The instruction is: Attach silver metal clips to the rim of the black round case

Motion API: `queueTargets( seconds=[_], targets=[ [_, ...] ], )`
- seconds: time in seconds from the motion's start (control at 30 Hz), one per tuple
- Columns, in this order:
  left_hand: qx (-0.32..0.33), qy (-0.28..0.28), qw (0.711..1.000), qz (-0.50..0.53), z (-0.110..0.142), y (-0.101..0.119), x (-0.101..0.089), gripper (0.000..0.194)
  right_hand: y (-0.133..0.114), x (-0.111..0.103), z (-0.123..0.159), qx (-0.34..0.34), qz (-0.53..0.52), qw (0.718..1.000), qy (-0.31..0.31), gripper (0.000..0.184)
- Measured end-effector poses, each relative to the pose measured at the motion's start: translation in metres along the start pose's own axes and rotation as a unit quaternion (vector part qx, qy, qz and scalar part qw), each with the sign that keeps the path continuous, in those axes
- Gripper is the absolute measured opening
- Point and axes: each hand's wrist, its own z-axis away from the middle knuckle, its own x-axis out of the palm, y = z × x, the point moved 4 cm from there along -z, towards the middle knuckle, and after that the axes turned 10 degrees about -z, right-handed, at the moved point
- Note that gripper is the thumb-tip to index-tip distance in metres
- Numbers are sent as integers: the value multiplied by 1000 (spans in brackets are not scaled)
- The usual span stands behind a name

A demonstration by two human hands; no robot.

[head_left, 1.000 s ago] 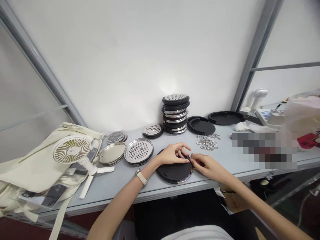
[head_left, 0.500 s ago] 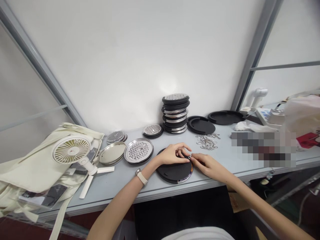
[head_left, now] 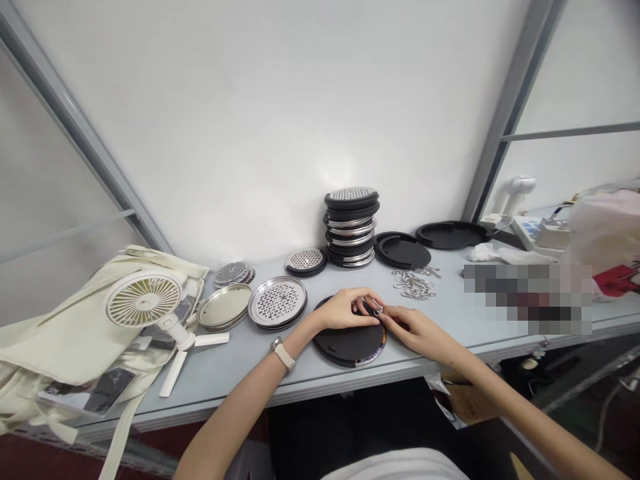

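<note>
A round black tray-like disc [head_left: 345,343] lies in front of me, with a colourful printed strip and a shiny rim along its lower right edge. My left hand [head_left: 350,310] rests over its top, thumb and fingers curled together at the right side. There my right hand [head_left: 410,328] meets it, fingertips pinched near something small and shiny that the fingers mostly hide. Silver metal clips [head_left: 414,285] lie in a loose pile just beyond my right hand. To the left is a perforated metal grater disc [head_left: 278,301] on a small stack.
Behind stands a tall stack of black and silver discs [head_left: 351,230], with black trays [head_left: 403,251] to its right. Plain metal discs [head_left: 224,308], a white fan [head_left: 145,300] and a cream bag [head_left: 65,333] occupy the left. A plastic bag [head_left: 607,227] sits far right.
My left fingers have bent in closer to the right fingertips at the disc's edge. The disc and surrounding objects have stayed in place.
</note>
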Motion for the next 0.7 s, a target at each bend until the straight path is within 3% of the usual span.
queueTargets(
  seconds=[0.33,0.7],
  targets=[
    [-1,5,1000,-7,-1,-1,1,35,3,0,2,4,21,1000,4,30],
    [15,4,1000,-2,-1,-2,1,33,5,1,1,4,20,1000,4,34]
  ],
)
